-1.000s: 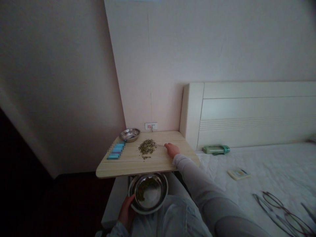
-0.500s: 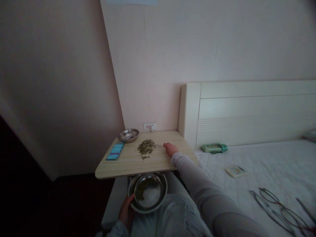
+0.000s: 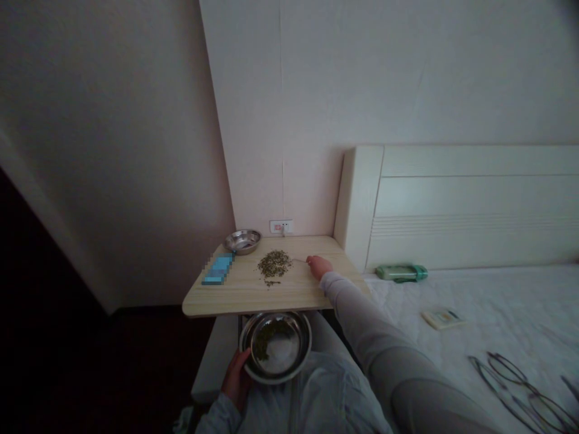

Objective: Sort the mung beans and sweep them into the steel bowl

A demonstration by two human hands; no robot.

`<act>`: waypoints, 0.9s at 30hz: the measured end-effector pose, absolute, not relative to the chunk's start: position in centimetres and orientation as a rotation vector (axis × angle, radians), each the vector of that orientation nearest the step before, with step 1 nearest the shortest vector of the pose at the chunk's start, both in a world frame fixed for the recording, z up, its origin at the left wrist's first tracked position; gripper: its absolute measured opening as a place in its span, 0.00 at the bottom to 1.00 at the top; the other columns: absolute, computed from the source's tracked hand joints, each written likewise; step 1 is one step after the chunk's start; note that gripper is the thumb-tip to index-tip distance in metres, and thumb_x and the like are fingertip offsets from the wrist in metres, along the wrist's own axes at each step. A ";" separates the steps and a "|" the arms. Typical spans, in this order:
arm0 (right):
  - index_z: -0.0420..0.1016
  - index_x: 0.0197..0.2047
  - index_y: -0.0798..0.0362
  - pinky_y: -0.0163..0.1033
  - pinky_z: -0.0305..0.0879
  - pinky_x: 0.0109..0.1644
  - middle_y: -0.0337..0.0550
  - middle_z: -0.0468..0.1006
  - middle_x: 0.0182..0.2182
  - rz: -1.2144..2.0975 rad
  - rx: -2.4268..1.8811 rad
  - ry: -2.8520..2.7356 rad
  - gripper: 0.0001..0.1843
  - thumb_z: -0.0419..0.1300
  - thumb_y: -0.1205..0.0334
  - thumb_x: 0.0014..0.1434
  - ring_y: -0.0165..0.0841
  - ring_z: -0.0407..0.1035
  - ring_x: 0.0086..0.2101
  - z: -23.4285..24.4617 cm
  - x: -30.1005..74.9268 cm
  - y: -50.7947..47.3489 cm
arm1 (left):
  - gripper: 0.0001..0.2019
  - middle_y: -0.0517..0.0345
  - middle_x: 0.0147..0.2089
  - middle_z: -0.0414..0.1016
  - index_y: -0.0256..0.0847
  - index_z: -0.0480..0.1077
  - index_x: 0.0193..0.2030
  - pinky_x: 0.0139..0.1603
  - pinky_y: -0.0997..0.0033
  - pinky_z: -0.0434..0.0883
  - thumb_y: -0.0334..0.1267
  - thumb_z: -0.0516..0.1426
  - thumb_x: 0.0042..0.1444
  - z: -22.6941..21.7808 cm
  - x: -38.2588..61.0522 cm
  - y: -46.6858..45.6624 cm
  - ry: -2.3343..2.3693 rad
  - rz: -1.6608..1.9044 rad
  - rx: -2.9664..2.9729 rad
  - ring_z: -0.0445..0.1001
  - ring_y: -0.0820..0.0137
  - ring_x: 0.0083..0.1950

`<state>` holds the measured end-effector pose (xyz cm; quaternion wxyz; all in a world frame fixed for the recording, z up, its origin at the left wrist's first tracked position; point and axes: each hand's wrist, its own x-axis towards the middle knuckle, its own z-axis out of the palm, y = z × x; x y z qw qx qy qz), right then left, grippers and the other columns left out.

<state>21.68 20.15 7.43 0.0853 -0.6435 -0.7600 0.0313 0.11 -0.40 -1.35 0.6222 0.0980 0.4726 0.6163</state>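
My left hand [image 3: 236, 372] grips the left rim of a steel bowl [image 3: 307, 352] over my lap, just below the table's front edge. Dark green bits lie along the left and back of its inside. My right hand [image 3: 319, 266], closed over the tabletop, holds a thin-handled utensil [image 3: 299, 260] that points left. Its far end meets a loose pile of small dried greenish bits [image 3: 274, 263]; the shape of that end is too small to make out. A few stray bits lie in front of the pile.
The pale wooden table [image 3: 253, 304] carries a second steel bowl [image 3: 244, 241] at its back left and a blurred blue rectangle [image 3: 219, 269]. A wall socket [image 3: 281, 226] sits behind. On the bed at right lie a green bottle [image 3: 401, 273], a small pale box [image 3: 442, 319] and cables [image 3: 511, 386].
The whole view has shifted slightly, so things appear a little further right and higher. Both hands keep their holds, and the pile looks nearly the same.
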 end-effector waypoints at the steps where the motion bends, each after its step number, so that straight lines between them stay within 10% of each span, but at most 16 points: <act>1: 0.66 0.44 0.49 0.37 0.58 0.39 0.45 0.70 0.42 0.095 -1.916 -2.267 0.16 0.44 0.66 0.54 0.36 0.64 0.41 7.5 21.8 20.3 | 0.06 0.54 0.32 0.75 0.37 0.67 0.30 0.37 0.66 0.68 0.29 0.55 0.41 -1.5 0.0 -0.4 1.072 1.411 0.231 0.72 0.64 0.38; 27: 0.64 0.45 0.50 0.35 0.57 0.39 0.44 0.70 0.41 -0.064 -1.604 -2.448 0.16 0.41 0.63 0.56 0.32 0.66 0.37 6.4 25.9 11.0 | 0.04 0.55 0.27 0.74 0.37 0.66 0.29 0.36 0.66 0.68 0.30 0.55 0.42 -2.3 -0.3 0.1 1.053 1.371 0.206 0.73 0.65 0.35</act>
